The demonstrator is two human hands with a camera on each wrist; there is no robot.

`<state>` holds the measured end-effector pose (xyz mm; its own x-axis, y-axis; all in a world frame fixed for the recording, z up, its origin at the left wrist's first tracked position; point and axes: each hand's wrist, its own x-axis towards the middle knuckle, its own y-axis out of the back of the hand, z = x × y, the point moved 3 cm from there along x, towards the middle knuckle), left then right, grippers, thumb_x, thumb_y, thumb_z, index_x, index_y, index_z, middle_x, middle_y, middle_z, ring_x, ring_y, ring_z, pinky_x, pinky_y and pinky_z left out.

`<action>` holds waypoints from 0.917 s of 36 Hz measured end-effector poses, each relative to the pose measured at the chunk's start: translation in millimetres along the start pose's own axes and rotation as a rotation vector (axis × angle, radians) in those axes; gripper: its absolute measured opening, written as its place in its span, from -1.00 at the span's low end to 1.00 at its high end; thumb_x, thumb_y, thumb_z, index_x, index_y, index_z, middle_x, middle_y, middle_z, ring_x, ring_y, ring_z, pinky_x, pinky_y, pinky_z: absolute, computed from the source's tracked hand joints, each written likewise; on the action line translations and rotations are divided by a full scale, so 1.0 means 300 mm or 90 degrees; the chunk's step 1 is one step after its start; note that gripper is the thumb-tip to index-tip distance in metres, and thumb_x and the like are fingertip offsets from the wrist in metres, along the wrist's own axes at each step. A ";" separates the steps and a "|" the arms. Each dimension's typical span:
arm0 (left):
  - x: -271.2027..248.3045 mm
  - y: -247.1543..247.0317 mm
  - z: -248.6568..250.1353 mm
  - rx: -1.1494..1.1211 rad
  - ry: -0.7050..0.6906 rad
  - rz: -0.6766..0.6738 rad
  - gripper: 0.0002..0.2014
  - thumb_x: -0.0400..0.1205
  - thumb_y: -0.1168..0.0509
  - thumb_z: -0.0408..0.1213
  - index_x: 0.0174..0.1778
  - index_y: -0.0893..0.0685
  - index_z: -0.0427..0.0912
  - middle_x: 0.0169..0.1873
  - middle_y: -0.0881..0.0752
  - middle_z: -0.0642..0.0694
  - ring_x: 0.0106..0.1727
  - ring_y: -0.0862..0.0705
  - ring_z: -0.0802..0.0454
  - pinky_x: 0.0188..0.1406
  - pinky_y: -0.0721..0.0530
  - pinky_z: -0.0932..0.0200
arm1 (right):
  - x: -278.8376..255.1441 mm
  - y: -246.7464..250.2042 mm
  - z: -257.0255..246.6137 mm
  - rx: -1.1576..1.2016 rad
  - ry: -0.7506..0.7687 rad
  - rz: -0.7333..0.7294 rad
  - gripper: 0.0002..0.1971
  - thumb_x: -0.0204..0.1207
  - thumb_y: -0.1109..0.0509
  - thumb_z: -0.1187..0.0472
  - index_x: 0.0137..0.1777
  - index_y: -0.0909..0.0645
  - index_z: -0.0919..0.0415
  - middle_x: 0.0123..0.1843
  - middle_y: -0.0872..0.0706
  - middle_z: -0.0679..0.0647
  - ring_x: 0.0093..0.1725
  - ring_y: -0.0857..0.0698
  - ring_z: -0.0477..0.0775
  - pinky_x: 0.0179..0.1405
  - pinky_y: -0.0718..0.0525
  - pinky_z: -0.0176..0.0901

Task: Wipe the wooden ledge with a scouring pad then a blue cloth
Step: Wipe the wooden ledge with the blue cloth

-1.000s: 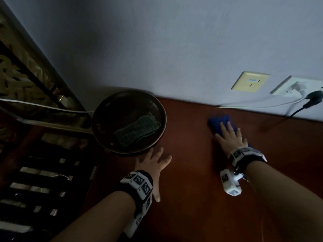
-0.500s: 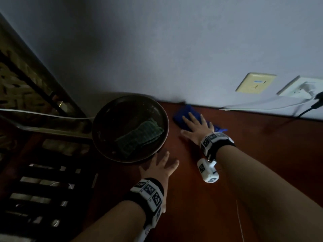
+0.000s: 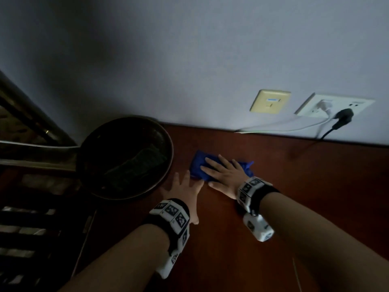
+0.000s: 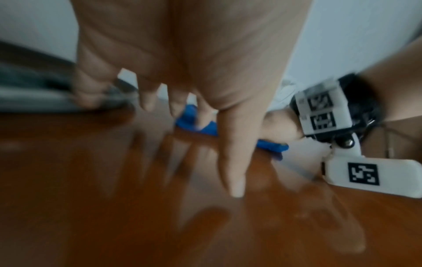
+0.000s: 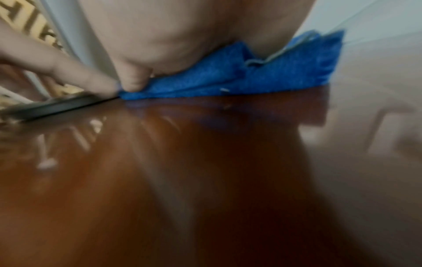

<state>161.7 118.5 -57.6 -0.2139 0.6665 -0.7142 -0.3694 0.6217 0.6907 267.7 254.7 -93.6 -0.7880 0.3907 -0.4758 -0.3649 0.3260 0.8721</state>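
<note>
My right hand (image 3: 219, 171) lies flat with straight fingers on the blue cloth (image 3: 199, 165) and presses it onto the reddish wooden ledge (image 3: 294, 186). The cloth (image 5: 262, 77) bunches out from under the palm in the right wrist view. My left hand (image 3: 183, 187) rests flat on the ledge, fingers spread, just left of the cloth and beside the dark pan (image 3: 126, 157). The green scouring pad (image 3: 136, 165) lies inside that pan. In the left wrist view the cloth (image 4: 189, 119) shows past my spread fingers (image 4: 233, 162).
The pan's long handle (image 3: 37, 154) sticks out left over the ledge's left edge. Along the wall behind are a beige plate (image 3: 270, 101) and a white socket (image 3: 334, 105) with a black plug and cables trailing onto the ledge.
My right hand has slid the blue cloth leftward along the wall and then toward me, ending close to the left hand. The left hand stayed flat by the pan.
</note>
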 end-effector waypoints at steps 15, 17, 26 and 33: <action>0.065 -0.009 0.118 -0.098 0.079 -0.075 0.33 0.29 -0.67 -0.02 0.54 0.36 0.54 0.54 0.65 0.00 0.58 0.54 -0.35 0.38 -0.18 -0.72 | 0.015 0.042 0.372 0.230 -0.281 0.026 -0.43 0.62 0.09 -0.30 0.58 0.23 -0.40 0.64 0.34 -0.32 0.65 0.33 0.13 0.56 0.21 0.37; 0.065 -0.015 0.118 -0.102 0.078 -0.072 0.34 0.28 -0.68 -0.04 0.54 0.34 0.54 0.54 0.64 0.01 0.58 0.55 -0.33 0.38 -0.17 -0.72 | -0.024 0.026 0.439 0.237 -0.318 0.025 -0.43 0.63 0.10 -0.29 0.58 0.24 -0.40 0.64 0.36 -0.31 0.65 0.33 0.14 0.56 0.19 0.39; 0.076 0.001 0.125 -0.074 0.073 -0.060 0.37 0.23 -0.71 -0.06 0.61 0.29 0.44 0.59 0.56 0.04 0.61 0.49 -0.31 0.42 -0.14 -0.69 | -0.229 -0.050 0.666 0.306 -0.513 0.058 -0.44 0.63 0.08 -0.28 0.59 0.20 -0.40 0.66 0.32 -0.26 0.65 0.29 0.21 0.53 0.15 0.42; 0.103 0.015 0.159 0.002 0.039 -0.091 0.43 0.20 -0.72 -0.09 0.57 0.39 0.45 0.59 0.56 0.04 0.61 0.49 -0.29 0.45 -0.25 -0.60 | -0.378 -0.117 0.771 0.347 -0.615 0.078 -0.38 0.63 0.07 -0.29 0.61 0.24 -0.33 0.67 0.32 -0.22 0.66 0.28 0.23 0.55 0.15 0.41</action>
<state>196.6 161.7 -71.2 -0.2139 0.5451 -0.8106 -0.3966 0.7099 0.5820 484.7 398.1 -96.6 0.0002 0.8738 -0.4863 0.1420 0.4814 0.8649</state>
